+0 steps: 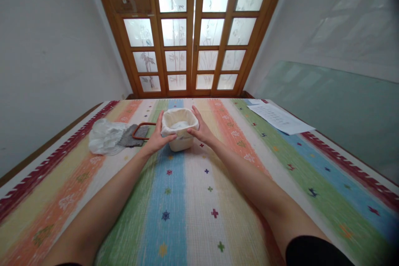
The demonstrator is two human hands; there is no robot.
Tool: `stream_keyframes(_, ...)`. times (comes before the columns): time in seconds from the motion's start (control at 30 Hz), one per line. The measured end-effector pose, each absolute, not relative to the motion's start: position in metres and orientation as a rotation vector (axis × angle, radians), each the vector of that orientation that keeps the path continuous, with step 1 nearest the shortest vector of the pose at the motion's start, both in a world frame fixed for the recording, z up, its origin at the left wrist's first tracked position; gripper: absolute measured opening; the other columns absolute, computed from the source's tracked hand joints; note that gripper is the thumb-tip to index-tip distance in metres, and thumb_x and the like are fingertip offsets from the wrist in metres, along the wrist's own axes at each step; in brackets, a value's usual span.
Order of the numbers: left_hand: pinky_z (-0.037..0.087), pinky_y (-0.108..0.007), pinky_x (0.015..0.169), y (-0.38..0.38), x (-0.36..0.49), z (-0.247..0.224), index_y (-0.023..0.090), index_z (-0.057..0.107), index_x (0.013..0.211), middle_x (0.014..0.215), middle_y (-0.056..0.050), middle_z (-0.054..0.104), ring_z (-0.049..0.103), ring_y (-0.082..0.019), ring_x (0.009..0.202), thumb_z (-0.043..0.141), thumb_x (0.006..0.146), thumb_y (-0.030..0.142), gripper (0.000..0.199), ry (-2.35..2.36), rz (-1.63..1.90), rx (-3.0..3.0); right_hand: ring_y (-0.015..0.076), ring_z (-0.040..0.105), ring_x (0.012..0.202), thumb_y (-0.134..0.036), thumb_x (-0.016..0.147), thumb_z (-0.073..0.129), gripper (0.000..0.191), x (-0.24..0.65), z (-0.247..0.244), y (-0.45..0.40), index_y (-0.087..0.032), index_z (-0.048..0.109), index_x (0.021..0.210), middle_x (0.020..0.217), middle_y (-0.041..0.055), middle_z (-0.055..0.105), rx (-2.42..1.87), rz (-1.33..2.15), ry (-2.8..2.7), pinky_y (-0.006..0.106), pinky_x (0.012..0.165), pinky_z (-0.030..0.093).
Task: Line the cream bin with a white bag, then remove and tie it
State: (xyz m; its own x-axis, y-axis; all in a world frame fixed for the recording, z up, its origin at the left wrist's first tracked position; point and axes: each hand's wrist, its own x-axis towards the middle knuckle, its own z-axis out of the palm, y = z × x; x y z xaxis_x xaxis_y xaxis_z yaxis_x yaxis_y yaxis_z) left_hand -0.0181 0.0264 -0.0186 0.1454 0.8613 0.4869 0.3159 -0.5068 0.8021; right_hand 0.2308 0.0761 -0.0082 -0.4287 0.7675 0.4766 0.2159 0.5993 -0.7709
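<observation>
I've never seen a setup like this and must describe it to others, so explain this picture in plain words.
There is no machine here, only a person working bare-handed. The single picture comes from a camera worn on that person's head, looking forward and down, so the forearms reach in from below. The left hand and right hand hold a small cream bin between them; a pale liner is folded over its rim. Below is a striped tablecloth; whether the bin touches it is hard to tell. To the left lie a crumpled whitish bag, a grey cloth-like piece and a reddish-brown frame. Farther right lie sheets of paper.
</observation>
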Motion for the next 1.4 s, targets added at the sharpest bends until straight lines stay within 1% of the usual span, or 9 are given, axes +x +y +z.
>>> stream_keyframes(0.23,0.022,-0.059,0.13,0.016,0.006,-0.031,0.03,0.002,0.169,0.175,-0.018,0.011,0.017,-0.035,0.163,0.083,0.079,0.057,0.124,1.251,1.427,2.002,0.0283,0.031,0.159,-0.075,0.093,0.048,0.101,0.244,-0.01,0.083,-0.015,0.016,0.168,0.171,0.0207,0.029,-0.934,0.566,-1.874,0.046,0.13,0.026)
stream_keyframes(0.33,0.033,-0.059,0.125,0.005,0.016,-0.029,0.03,0.005,0.169,0.171,-0.019,0.023,0.033,-0.034,0.156,0.075,0.088,0.054,0.11,1.189,1.388,2.023,0.023,0.038,0.155,-0.06,0.1,0.035,0.078,0.253,-0.01,0.091,-0.015,0.028,0.164,0.167,0.0176,0.037,-1.024,0.578,-1.793,0.039,0.126,0.032)
stream_keyframes(0.47,0.048,-0.052,0.111,0.004,0.017,-0.021,0.026,0.045,0.154,0.139,-0.014,0.06,0.062,-0.027,0.124,0.06,0.098,0.046,0.062,1.097,1.38,2.085,0.0228,0.056,0.138,-0.044,0.098,0.029,0.064,0.263,-0.014,0.101,-0.015,0.047,0.152,0.155,0.0156,0.055,-1.097,0.774,-1.665,0.037,0.114,0.045)
stream_keyframes(0.53,0.05,-0.049,0.106,0.011,0.005,-0.02,0.023,0.065,0.131,0.125,-0.011,0.066,0.063,-0.026,0.117,0.058,0.098,0.041,0.038,1.218,1.381,2.161,0.0231,0.06,0.131,-0.041,0.096,0.03,0.06,0.267,-0.015,0.104,-0.016,0.055,0.145,0.148,0.0141,0.062,-1.116,0.871,-1.635,0.035,0.107,0.049)
stream_keyframes(0.67,0.046,-0.052,0.107,0.032,-0.045,-0.035,0.02,0.074,0.1,0.115,-0.011,0.067,0.061,-0.03,0.113,0.061,0.088,0.03,0.02,1.733,1.205,2.295,0.0233,0.064,0.123,-0.049,0.099,0.028,0.06,0.278,-0.013,0.113,-0.016,0.059,0.137,0.139,0.0158,0.069,-1.146,1.017,-1.499,0.033,0.098,0.052)
stream_keyframes(0.77,0.044,-0.053,0.106,0.04,-0.087,-0.047,0.019,0.075,0.099,0.114,-0.013,0.068,0.058,-0.035,0.117,0.065,0.081,0.031,0.023,2.061,0.835,2.323,0.0232,0.069,0.113,-0.053,0.1,0.029,0.055,0.29,-0.004,0.121,-0.018,0.061,0.128,0.13,0.0159,0.072,-1.124,0.995,-1.307,0.036,0.095,0.053)
stream_keyframes(0.93,0.042,-0.049,0.107,0.041,-0.116,-0.047,0.023,0.078,0.094,0.116,-0.012,0.072,0.056,-0.036,0.124,0.067,0.081,0.04,0.024,2.113,0.433,2.308,0.0225,0.067,0.098,-0.057,0.102,0.041,0.044,0.291,0.026,0.105,-0.022,0.067,0.095,0.1,0.0073,0.074,-0.975,0.478,-1.278,0.039,0.093,0.052)
stream_keyframes(1.23,0.047,-0.034,0.077,0.039,-0.094,-0.02,0.022,0.076,0.107,0.096,-0.008,0.078,0.069,-0.027,0.086,0.051,0.095,0.049,0.039,1.998,0.847,2.113,0.0302,0.062,0.109,-0.042,0.1,0.061,0.026,0.223,0.042,0.025,-0.022,0.07,0.113,0.109,0.011,0.073,-0.956,-0.052,-2.112,0.05,0.105,0.042)
stream_keyframes(1.4,0.046,-0.031,0.072,0.025,-0.076,0.003,0.022,0.076,0.108,0.092,-0.005,0.077,0.068,-0.024,0.081,0.054,0.096,0.05,0.038,1.956,1.053,2.094,0.0277,0.063,0.102,-0.055,0.098,0.062,0.035,0.224,0.03,0.04,-0.022,0.069,0.092,0.096,0.0081,0.072,-0.929,-0.035,-2.234,0.054,0.116,0.034)
